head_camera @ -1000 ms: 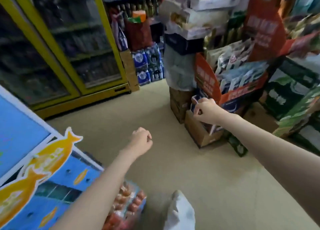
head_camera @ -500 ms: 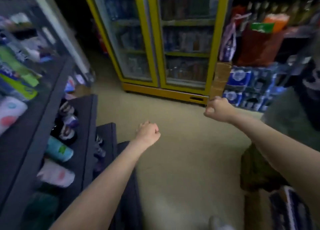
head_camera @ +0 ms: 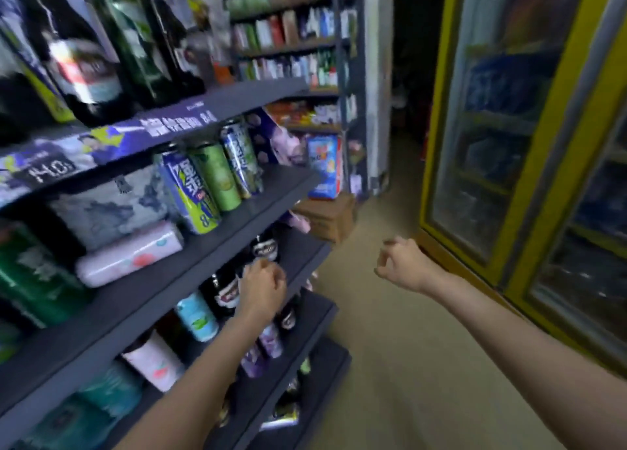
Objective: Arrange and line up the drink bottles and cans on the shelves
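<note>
Far left, top shelf: dark tall bottles (head_camera: 84,53) leaning in the wide-angle view, labels too smeared to read. The shelf edge strip (head_camera: 112,141) under them is purple-blue with cartoon art, some white characters I can't make out, and a dark price tag that looks like "14.0".

Next shelf down has a pale patterned pack (head_camera: 112,205) with a pink pack (head_camera: 132,253) lying in front of it, then three tall cans standing in a row: a blue and lime can (head_camera: 190,192) with a big "8" near the bottom, a plain green can (head_camera: 215,175), and a blue-white can (head_camera: 241,159) with print too blurry to read.

Below that sits a light blue can (head_camera: 196,315) and beside it the black cans (head_camera: 224,290) with white-and-red lettering, unreadable. The left hand (head_camera: 263,287) is right in front of those black cans, fingers curled into a loose fist, nothing visibly in it. Can't tell if the knuckles actually touch a can. More purple cans (head_camera: 271,341) stand under the wrist on the lower shelf.

Middle: a brown cardboard box (head_camera: 325,217) on the floor at the shelf end.

The right hand (head_camera: 402,263) hangs over the floor, well apart from the shelves, thumb and forefinger tips nearly meeting in a ring, other fingers curled, holding nothing.

Far right: a yellow-framed fridge (head_camera: 529,164) with glass doors, contents dark and blurred.
</note>
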Motion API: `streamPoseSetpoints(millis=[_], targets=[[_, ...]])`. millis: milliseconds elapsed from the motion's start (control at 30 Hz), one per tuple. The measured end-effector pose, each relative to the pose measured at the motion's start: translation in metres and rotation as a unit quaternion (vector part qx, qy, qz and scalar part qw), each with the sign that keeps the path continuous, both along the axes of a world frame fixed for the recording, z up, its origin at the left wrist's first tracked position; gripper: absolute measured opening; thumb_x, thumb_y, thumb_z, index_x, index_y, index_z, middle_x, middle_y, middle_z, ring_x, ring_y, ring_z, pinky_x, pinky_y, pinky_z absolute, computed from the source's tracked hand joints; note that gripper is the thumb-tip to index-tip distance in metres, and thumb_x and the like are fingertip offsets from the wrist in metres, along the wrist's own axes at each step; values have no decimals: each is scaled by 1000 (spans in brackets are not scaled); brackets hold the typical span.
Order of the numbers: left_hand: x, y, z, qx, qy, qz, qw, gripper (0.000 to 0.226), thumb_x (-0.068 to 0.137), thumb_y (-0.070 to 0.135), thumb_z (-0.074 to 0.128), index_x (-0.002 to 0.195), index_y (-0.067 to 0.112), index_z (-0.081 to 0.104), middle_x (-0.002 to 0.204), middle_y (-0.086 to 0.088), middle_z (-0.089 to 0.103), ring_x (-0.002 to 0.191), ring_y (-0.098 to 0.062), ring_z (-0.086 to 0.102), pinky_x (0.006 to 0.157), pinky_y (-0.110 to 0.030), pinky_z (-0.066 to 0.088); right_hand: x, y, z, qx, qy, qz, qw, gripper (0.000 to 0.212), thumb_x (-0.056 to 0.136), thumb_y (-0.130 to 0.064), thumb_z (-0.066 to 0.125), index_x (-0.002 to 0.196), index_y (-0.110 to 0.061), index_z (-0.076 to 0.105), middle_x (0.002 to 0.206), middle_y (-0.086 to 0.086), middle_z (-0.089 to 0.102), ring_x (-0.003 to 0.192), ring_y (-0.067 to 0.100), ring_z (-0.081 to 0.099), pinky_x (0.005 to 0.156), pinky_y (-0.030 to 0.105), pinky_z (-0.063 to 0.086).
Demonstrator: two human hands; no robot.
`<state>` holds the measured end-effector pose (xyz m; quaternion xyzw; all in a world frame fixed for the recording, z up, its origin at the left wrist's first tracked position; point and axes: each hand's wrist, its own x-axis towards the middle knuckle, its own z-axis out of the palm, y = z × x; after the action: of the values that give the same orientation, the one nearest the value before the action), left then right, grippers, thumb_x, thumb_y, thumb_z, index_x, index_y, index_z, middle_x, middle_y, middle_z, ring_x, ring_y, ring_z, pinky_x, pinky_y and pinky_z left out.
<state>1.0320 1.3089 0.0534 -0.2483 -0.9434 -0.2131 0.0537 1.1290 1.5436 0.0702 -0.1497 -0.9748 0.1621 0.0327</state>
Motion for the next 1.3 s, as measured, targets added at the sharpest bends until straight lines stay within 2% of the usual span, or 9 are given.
streamPoseSetpoints(millis=[167, 300, 433, 567, 800, 900, 1033, 1167, 1300], targets=[[-14, 20, 24, -10, 85, 91, 992, 44, 69, 27, 41, 97, 5, 66, 106, -17, 61, 87, -41, 60, 72, -47, 50, -75, 44, 32, -5, 12, 131, 991, 27, 87, -21, 58, 109, -7, 64, 119, 13, 58, 120, 29, 46, 98, 31, 34], [-34, 36, 49, 48, 78, 234, 968, 38, 81, 11, 52, 119, 8, 55, 119, -13, 55, 111, -33, 51, 95, -43, 34, -150, 76, 64, -24, 59, 225, 972, 38, 85, -24, 63, 119, -8, 55, 121, 16, 52, 115, 32, 47, 94, 32, 36], [-46, 67, 45, 136, 89, 324, 932, 34, 79, 7, 51, 112, 2, 56, 114, -20, 55, 107, -39, 50, 88, -46, 39, -203, 89, 70, -63, 64, 296, 951, 37, 87, -24, 62, 121, -12, 54, 129, 12, 44, 119, 28, 44, 97, 28, 32], [-55, 98, 48, 120, 78, 375, 916, 37, 79, 3, 55, 116, 1, 54, 121, -18, 52, 107, -39, 47, 88, -46, 38, -234, 99, 66, -99, 43, 361, 926, 52, 87, -30, 64, 132, -13, 43, 139, 9, 38, 129, 24, 37, 101, 27, 29], [-75, 97, 57, 112, 135, 448, 877, 40, 78, 9, 52, 117, 2, 54, 122, -20, 51, 100, -42, 48, 82, -49, 40, -283, 55, 64, -266, 41, 387, 882, 80, 79, -30, 73, 142, -15, 25, 143, 10, 36, 130, 22, 39, 104, 31, 33], [-89, 94, 46, 129, 123, 453, 874, 51, 71, 14, 42, 118, 2, 54, 123, -22, 49, 101, -43, 49, 89, -46, 38, -296, 19, 56, -332, 69, 372, 864, 90, 76, -29, 76, 144, -15, 20, 145, 10, 33, 131, 23, 36, 106, 33, 31], [-102, 94, 36, 132, 119, 440, 880, 56, 68, 14, 39, 121, 3, 53, 124, -21, 49, 103, -42, 49, 93, -43, 37, -311, -25, 52, -367, 105, 340, 859, 98, 75, -30, 77, 147, -9, 14, 149, 11, 28, 138, 24, 26, 109, 32, 24], [-103, 88, 45, 123, 155, 454, 869, 56, 69, 16, 39, 123, 6, 52, 122, -19, 50, 99, -40, 50, 84, -47, 43, -332, -48, 57, -392, 90, 305, 863, 98, 74, -31, 77, 146, -3, 16, 149, 13, 29, 139, 26, 25, 113, 37, 25], [-98, 84, 49, 129, 199, 505, 830, 54, 69, 13, 40, 122, 4, 52, 122, -21, 48, 102, -41, 47, 83, -49, 41, -344, -47, 56, -383, 89, 305, 867, 99, 69, -32, 80, 145, -7, 20, 146, 10, 35, 136, 27, 31, 110, 42, 32]])
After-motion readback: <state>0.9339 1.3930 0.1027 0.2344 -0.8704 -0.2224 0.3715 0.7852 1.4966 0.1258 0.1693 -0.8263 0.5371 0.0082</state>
